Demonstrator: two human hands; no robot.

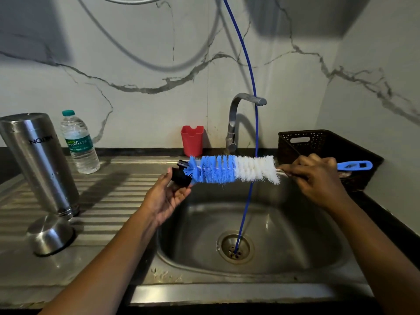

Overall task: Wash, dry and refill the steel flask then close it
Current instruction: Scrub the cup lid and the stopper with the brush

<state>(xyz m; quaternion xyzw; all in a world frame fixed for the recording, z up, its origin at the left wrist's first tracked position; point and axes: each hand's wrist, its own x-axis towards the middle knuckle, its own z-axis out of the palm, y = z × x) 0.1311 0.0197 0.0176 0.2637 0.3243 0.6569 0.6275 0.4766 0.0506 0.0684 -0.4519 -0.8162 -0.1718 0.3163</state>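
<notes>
The steel flask [38, 160] stood upside down on the ridged draining board [113, 196], left of the sink [295, 235]. I guessed it was put that way so the water could run out of it. Its round steel cap [51, 233] lay just in front of it, dome up. From where I watched, the left hand [166, 196] was palm up over the sink's left edge, with its fingers curled loosely round what looked like the flask's black stopper [181, 177]. The right hand [316, 178] had its fingers wrapped round the stem of the bottle brush [231, 170], and the blue tip of the brush touched the stopper. I thought both were held over the sink so that drips would fall in the bowl and not on the counter. A water bottle [79, 142] stood near the flask, by the wall, most likely for the refill. The tap [238, 119] ran no water that I could see.
</notes>
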